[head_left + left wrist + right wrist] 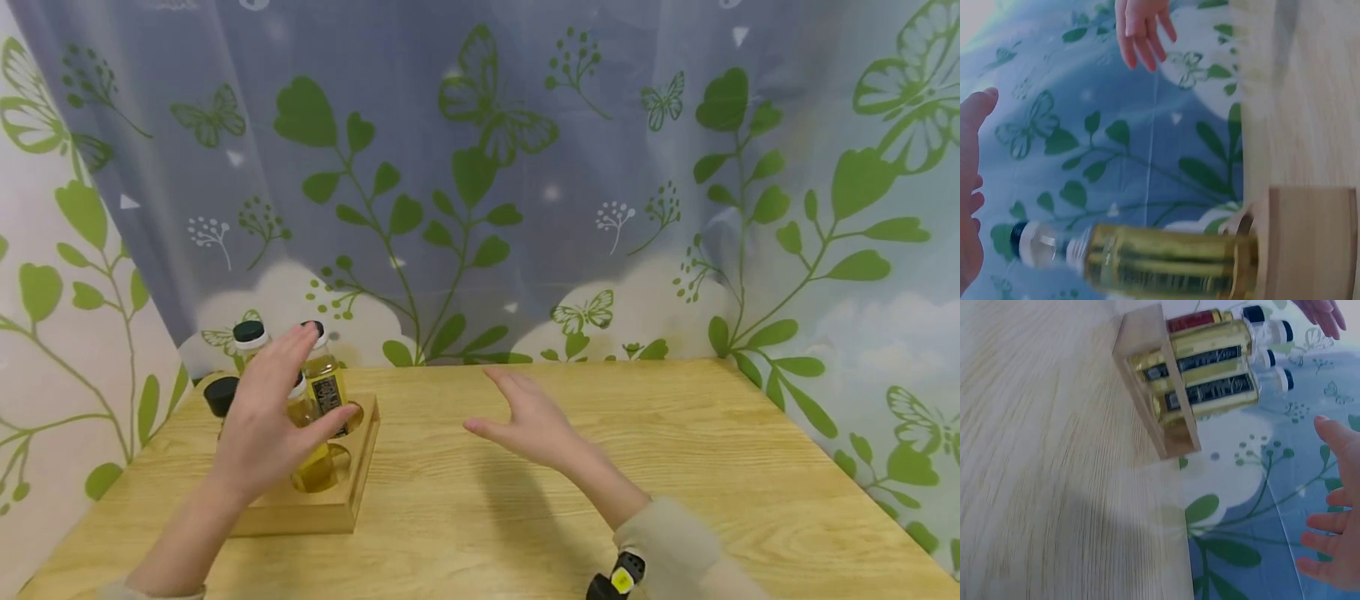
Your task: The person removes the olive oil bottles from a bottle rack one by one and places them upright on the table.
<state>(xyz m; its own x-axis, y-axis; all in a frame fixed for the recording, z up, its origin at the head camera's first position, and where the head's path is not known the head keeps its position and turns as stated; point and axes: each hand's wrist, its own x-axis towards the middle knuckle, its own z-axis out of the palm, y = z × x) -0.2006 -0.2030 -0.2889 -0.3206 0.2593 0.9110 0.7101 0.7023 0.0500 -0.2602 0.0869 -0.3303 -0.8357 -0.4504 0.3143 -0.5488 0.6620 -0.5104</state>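
Observation:
In the head view a wooden bottle rack (300, 518) stands at the left of the table. It holds several bottles (327, 392) of yellow liquid with dark caps. My left hand (258, 425) is raised in front of them, fingers straight and thumb spread, hiding part of the rack. Farther right, my right hand (536, 421) hovers above the tabletop, thumb apart from the fingers and nothing in its grasp. The left wrist view shows one bottle (1166, 259) upright in the rack (1313, 244), close to my left hand (969, 194). A red-labelled bottle (1194, 322) appears in the right wrist view.
The wooden table (450, 500) reaches back to a curtain (525, 208) printed with green leaves and butterflies. Round holes show in the right side of the rack. A black strap with a yellow piece (622, 578) is at my right wrist.

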